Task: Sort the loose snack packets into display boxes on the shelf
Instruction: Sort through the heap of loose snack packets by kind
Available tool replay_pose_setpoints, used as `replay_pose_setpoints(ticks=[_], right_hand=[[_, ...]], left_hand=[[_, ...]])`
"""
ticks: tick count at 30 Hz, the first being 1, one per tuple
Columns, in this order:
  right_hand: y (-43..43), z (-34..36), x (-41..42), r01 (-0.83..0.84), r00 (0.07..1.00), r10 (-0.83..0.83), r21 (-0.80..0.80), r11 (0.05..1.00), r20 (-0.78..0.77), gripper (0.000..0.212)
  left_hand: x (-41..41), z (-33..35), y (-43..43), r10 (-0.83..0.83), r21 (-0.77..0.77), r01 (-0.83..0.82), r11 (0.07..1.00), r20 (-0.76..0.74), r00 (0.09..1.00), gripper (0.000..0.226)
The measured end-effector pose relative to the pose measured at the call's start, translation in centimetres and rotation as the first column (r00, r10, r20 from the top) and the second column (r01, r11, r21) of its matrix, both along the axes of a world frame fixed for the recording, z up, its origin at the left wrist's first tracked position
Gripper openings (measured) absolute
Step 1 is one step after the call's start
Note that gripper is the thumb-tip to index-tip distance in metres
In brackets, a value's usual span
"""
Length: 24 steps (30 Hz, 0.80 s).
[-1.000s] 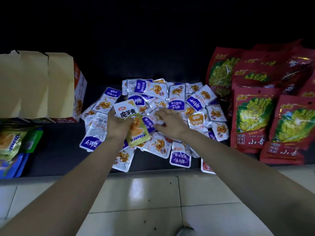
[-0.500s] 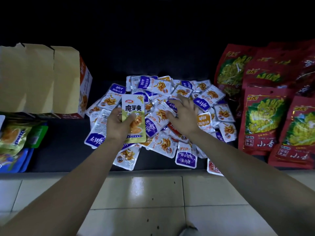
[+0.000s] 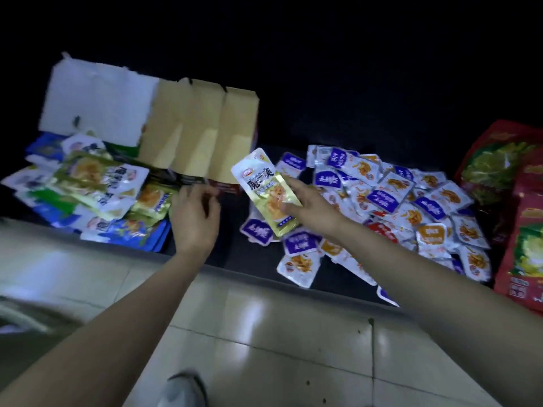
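A dark, low shelf [image 3: 227,257] spans the view above a pale glossy tiled floor [image 3: 264,333]. The landmark is the open brown cardboard display box [image 3: 199,127] standing on the shelf with its flaps raised. Right of this box lies a wide heap of small white-and-purple foil snack packets [image 3: 382,201], and beyond the heap, farthest from the box, stand large red bags printed with green vegetables [image 3: 523,230]. Left of the box a white cardboard flap [image 3: 94,104] rises over a blurred pile of green, blue and white packets [image 3: 97,186]. The task's thing in hand, a long gold-and-white snack packet [image 3: 267,189], is held in the air just beside the box's right front corner, between box and heap. The right hand [image 3: 311,207] pinches it, thumb on its face and forefinger stretched along its edge. The left hand [image 3: 195,212] hovers before the box's front edge, fingers loosely curled and holding nothing; blur hides whether its fingertips touch the cardboard. Judged step: one stray packet has been singled out and is being carried to its matching place. The next move probably calls for guiding it leftward past the raised flaps and releasing it flat among its like, without snagging the cardboard.
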State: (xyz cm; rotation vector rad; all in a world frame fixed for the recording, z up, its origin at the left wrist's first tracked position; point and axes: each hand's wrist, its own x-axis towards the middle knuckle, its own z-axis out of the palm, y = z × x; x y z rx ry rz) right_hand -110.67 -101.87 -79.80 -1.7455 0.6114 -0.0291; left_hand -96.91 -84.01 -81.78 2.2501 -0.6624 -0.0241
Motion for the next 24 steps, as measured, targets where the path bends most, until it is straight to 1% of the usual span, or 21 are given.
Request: replay_pose_setpoints(ticks=[2, 4, 6, 10, 13, 15, 17, 18, 20, 22, 24], right_hand=[[1.9, 1.0, 3.0, -0.057, 0.997, 0.056, 0.025, 0.998, 0.046, 0.048], [3.9, 1.9, 6.4, -0.073, 0.996, 0.072, 0.020, 0.997, 0.061, 0.045], [5.9, 2.4, 10.0, -0.052, 0.995, 0.048, 0.044, 0.998, 0.086, 0.037], [9.5, 2.6, 16.7, 0.020, 0.982, -0.040, 0.110, 0.994, 0.183, 0.025], [11.7, 2.0, 20.7, 0.077, 0.978, -0.095, 0.102, 0.992, 0.188, 0.024], [13.2, 1.5, 22.6, 0.073, 0.986, -0.072, 0.002, 0.997, 0.147, 0.029], [14.5, 1.0, 23.8, 0.028, 0.995, -0.010, -0.186, 0.982, 0.095, 0.036], [15.1, 0.7, 24.2, 0.010, 0.996, 0.016, -0.290, 0.957, 0.089, 0.036], [16.0, 0.0, 24.7, 0.006, 0.992, 0.054, -0.469, 0.883, 0.115, 0.030], [16.6, -0.8, 25.0, -0.014, 0.990, 0.097, -0.626, 0.780, 0.099, 0.029], [16.7, -1.4, 25.0, -0.058, 0.990, 0.134, -0.720, 0.692, 0.050, 0.032]], left_hand=[[2.4, 0.1, 3.8, 0.086, 0.121, -0.112, 0.986, 0.202, 0.976, 0.026], [4.5, 0.3, 6.9, 0.109, 0.174, -0.169, 0.970, 0.309, 0.945, 0.030], [6.7, 0.1, 9.3, 0.094, 0.224, -0.169, 0.960, 0.311, 0.946, 0.039], [10.1, -0.2, 11.7, 0.019, 0.368, -0.092, 0.925, 0.197, 0.980, 0.055], [11.8, -0.5, 12.5, 0.020, 0.378, -0.074, 0.923, 0.144, 0.989, 0.057], [12.6, -0.5, 13.0, 0.064, 0.337, -0.098, 0.937, 0.111, 0.992, 0.058], [13.3, -0.5, 13.5, 0.087, 0.276, -0.106, 0.955, 0.079, 0.993, 0.059], [13.6, -0.5, 13.8, 0.080, 0.245, -0.097, 0.965, 0.077, 0.994, 0.059], [14.1, -0.6, 14.3, 0.053, 0.198, -0.071, 0.978, 0.095, 0.994, 0.060], [14.5, -0.8, 14.7, 0.038, 0.193, -0.056, 0.980, 0.096, 0.995, 0.060], [14.6, -0.9, 14.9, 0.023, 0.218, -0.044, 0.975, 0.098, 0.995, 0.060]])
